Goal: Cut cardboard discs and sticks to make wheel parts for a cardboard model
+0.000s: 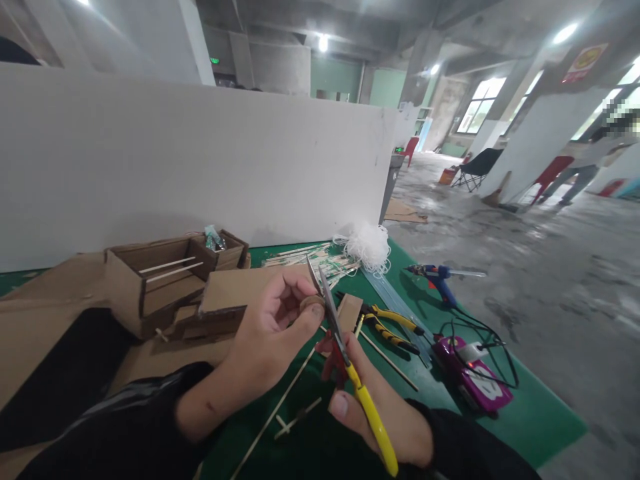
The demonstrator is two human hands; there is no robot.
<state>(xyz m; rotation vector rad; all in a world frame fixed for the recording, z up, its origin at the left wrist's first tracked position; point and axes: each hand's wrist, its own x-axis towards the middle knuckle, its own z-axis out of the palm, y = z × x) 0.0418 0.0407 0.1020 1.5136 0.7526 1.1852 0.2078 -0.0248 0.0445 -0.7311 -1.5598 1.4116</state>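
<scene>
Between the thumb and fingers of my left hand [280,327] is a small round piece of cardboard [311,303]. My right hand [375,400] grips a pair of scissors [337,327] with yellow handles. The scissor blades point up and away, slightly apart, right beside the cardboard piece. Whether they touch its edge I cannot tell. Beneath my hands, thin wooden sticks [390,360] lie on the green table [540,420]. A small cross-shaped stick piece [295,421] lies nearer to me. Just beyond my right hand is a flat cardboard strip [349,313].
Yellow-black pliers [395,327], a blue glue gun [440,280] and a purple power strip [473,377] lie to the right. Behind are a stick pile [310,260] and white string [369,247]. An open cardboard box [125,287] stands left, before a white partition [200,160].
</scene>
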